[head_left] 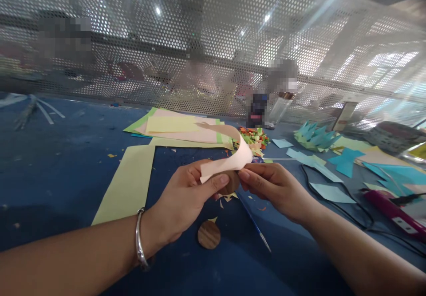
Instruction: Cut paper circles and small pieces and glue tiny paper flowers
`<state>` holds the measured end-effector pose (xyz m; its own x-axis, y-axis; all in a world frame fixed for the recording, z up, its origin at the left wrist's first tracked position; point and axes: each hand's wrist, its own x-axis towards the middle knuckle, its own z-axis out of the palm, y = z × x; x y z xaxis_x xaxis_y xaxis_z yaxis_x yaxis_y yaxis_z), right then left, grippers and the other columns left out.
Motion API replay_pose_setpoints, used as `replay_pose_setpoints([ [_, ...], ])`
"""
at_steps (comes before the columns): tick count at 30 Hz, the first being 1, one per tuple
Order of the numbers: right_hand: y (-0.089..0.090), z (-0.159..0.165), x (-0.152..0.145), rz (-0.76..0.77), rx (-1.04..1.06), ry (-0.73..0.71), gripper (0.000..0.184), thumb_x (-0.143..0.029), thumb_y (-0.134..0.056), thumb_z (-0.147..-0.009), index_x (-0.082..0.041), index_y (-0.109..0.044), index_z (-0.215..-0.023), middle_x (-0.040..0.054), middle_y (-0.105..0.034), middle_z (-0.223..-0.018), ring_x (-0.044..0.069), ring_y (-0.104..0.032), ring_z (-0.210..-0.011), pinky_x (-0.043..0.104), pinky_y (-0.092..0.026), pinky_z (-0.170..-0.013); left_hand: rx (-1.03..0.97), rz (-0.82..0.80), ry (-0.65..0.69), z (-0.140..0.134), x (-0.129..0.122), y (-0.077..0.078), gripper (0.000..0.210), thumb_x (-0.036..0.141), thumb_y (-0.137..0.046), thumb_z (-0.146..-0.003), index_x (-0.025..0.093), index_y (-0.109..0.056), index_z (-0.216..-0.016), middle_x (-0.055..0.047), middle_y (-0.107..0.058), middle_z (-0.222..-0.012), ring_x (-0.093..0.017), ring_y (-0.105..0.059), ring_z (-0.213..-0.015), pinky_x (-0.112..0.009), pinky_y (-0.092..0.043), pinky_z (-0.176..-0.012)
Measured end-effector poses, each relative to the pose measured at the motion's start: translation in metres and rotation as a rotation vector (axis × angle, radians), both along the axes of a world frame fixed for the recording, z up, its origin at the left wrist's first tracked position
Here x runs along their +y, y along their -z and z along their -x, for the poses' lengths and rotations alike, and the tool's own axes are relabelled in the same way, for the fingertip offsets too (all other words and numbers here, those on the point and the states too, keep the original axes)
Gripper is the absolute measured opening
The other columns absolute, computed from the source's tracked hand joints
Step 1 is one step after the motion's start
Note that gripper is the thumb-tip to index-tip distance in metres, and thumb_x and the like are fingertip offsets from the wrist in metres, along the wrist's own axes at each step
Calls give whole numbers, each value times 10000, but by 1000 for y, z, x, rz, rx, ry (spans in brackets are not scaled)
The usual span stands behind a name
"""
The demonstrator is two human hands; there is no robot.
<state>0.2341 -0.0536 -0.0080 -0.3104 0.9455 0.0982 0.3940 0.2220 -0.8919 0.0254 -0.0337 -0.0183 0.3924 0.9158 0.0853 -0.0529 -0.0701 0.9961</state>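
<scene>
Head view: your left hand (186, 194) and right hand (273, 185) both pinch a curled pink paper strip (229, 154) above the blue bench (66, 163). A brown disc (231, 183) behind the strip is mostly hidden; another wooden disc (209, 234) lies nearer.

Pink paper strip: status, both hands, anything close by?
Left hand and right hand both pinch the pink paper strip, which curls upward. A brown disc and a blue pen lie on the table below.
</scene>
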Motion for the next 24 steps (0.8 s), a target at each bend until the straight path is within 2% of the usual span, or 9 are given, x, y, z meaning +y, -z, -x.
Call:
replay_pose_setpoints([
  [8,0,-1,1,-9,-41,-3,458,-568,-524,-971,-166,-569,-754,-54,-348,-622,84,-269,-540,237,-201,-466,-7,64,-22,0,1,-3,219,386,-774,-804,203,-720,-913,-28,-727,-864,-161,-606,-746,-275,-482,-677],
  [15,4,-3,1,16,-53,33,473,-598,-521,-959,-181,-553,-737,-51,-354,-618,87,-289,-524,235,-228,-461,-32,14,-4,3,3,-1,250,386,-775,-811,208,-766,-986,-32,-741,-884,-161,-618,-755,-250,-457,-608],
  [21,0,-3,3,-108,-211,64,519,-607,-483,-969,-183,-527,-671,-39,-389,-590,98,-344,-541,241,-261,-490,-21,3,-6,0,5,0,132,309,-772,-788,183,-731,-783,-9,-698,-783,-138,-563,-684,-246,-394,-560],
  [24,-1,-4,4,-138,-249,53,520,-611,-494,-962,-187,-530,-664,-33,-409,-600,102,-367,-552,246,-275,-507,-40,15,-30,-1,5,2,147,320,-790,-766,196,-722,-805,-2,-700,-783,-151,-583,-691,-262,-414,-578],
])
